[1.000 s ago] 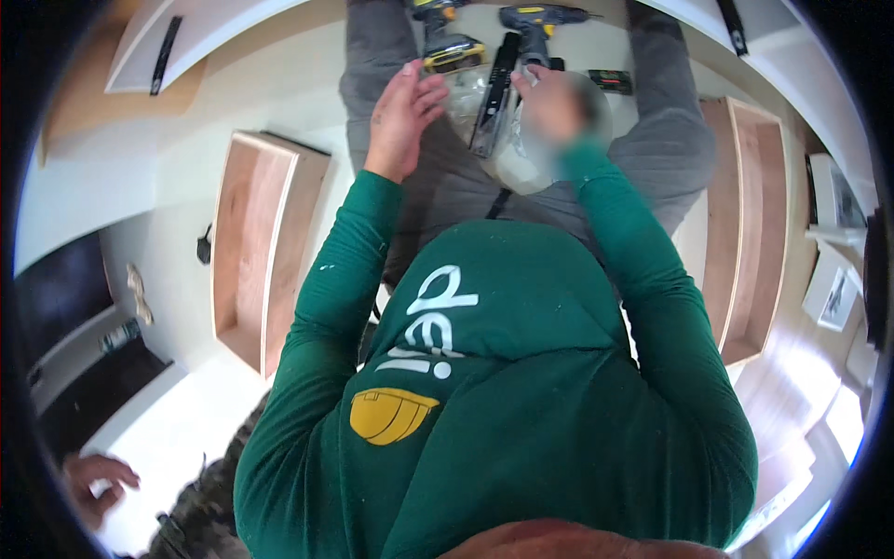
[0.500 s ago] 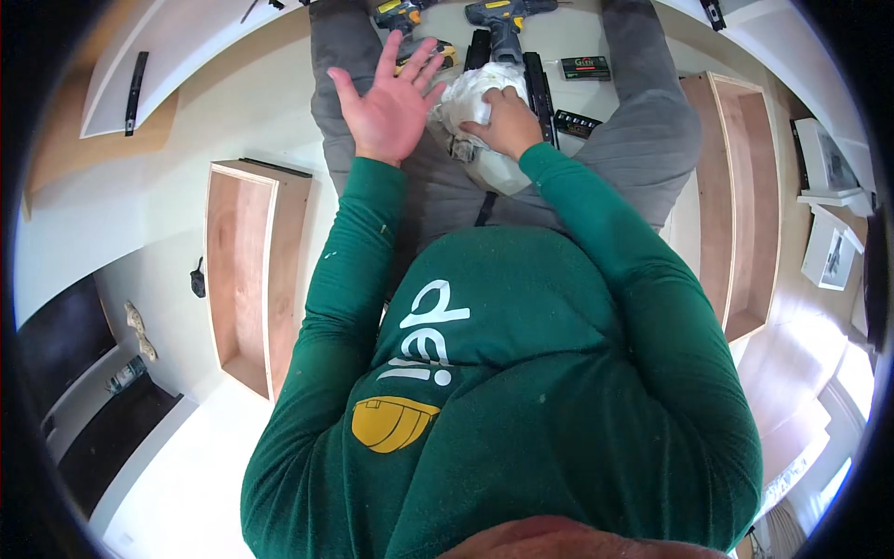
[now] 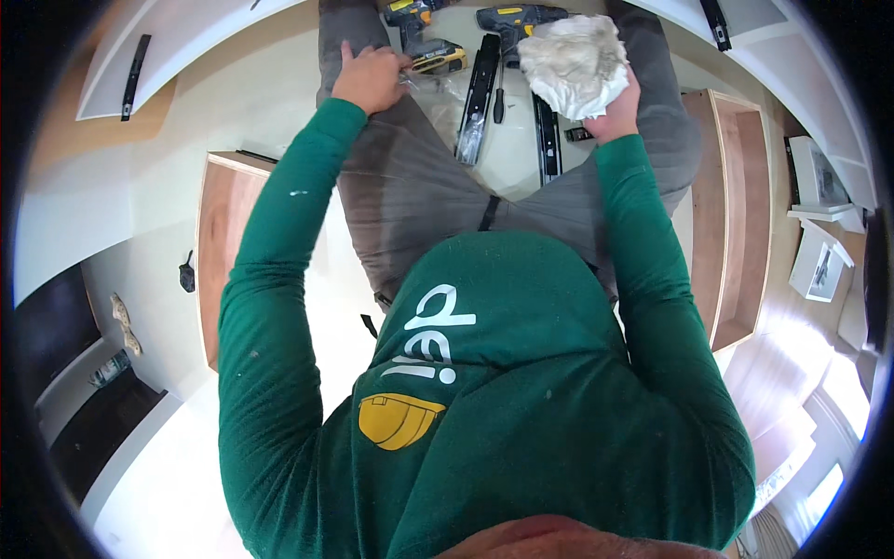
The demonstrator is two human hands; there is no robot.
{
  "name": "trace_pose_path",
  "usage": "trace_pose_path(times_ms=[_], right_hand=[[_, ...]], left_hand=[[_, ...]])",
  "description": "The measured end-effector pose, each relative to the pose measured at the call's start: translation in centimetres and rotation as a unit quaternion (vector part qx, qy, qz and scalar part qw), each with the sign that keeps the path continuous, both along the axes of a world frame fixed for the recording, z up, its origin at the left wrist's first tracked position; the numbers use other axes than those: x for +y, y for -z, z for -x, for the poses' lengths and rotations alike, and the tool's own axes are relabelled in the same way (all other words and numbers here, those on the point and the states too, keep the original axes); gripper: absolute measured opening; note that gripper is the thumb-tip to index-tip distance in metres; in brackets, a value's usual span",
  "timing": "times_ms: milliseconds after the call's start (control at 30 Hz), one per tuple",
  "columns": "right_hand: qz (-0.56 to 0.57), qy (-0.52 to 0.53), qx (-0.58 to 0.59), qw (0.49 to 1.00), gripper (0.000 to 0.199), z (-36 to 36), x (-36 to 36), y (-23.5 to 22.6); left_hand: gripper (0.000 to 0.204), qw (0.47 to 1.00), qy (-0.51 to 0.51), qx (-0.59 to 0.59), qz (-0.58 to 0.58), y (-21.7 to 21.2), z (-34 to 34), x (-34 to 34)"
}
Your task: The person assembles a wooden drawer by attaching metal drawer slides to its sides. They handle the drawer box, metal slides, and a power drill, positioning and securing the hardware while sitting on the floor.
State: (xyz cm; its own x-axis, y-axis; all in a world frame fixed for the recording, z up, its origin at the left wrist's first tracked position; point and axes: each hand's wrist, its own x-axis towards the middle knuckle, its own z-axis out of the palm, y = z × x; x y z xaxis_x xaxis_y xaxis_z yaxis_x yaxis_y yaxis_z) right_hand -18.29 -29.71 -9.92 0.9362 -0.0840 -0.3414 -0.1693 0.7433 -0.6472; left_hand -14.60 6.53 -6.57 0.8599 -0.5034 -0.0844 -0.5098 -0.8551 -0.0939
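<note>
My right hand [image 3: 618, 114] holds a crumpled white cloth [image 3: 573, 63] with greyish stains, raised near my right knee. Above my left thigh, my left hand [image 3: 371, 78] has its fingers curled at a piece of clear plastic film [image 3: 436, 101]; the thumb sticks out. Between my legs lie two black metal drawer slides, a left one [image 3: 477, 102] and a right one [image 3: 548, 140], with a dark-handled screwdriver [image 3: 499, 104] between them. Beyond are two grey and yellow cordless drills, one at the left [image 3: 410, 28] and one in the middle [image 3: 510, 28], the latter partly behind the cloth.
A wooden drawer box [image 3: 228, 205] stands at my left, another [image 3: 736, 224] at my right. White panels with slides attached, one at the left [image 3: 135, 79] and one at the right [image 3: 717, 23], rise at the far sides. A small black box [image 3: 578, 135] lies by the right slide.
My right hand has lifted the white cloth and carried it to the right, uncovering the slides and screwdriver. My left hand, earlier spread palm up, has turned over and curled at the plastic film.
</note>
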Motion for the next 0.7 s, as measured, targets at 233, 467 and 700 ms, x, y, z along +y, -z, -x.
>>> trace_pose_path(times_ms=[233, 467, 700], right_hand=[[-0.013, 0.098, -0.052, 0.994, 0.057, 0.5, -0.6, 0.2], [0.493, -0.104, -0.307, 0.807, 0.062, 3.2, 16.3, -9.0], [0.282, 0.012, -0.293, 0.914, 0.047, -0.6, 15.5, -11.7]], left_hand=[[0.033, 0.992, -0.102, -0.022, 0.063, -3.9, -4.9, 7.0], [0.048, 0.543, -0.095, 0.133, 0.824, -2.3, -0.5, -4.7], [0.064, 0.339, -0.072, 0.232, 0.909, -10.2, 6.4, -14.7]])
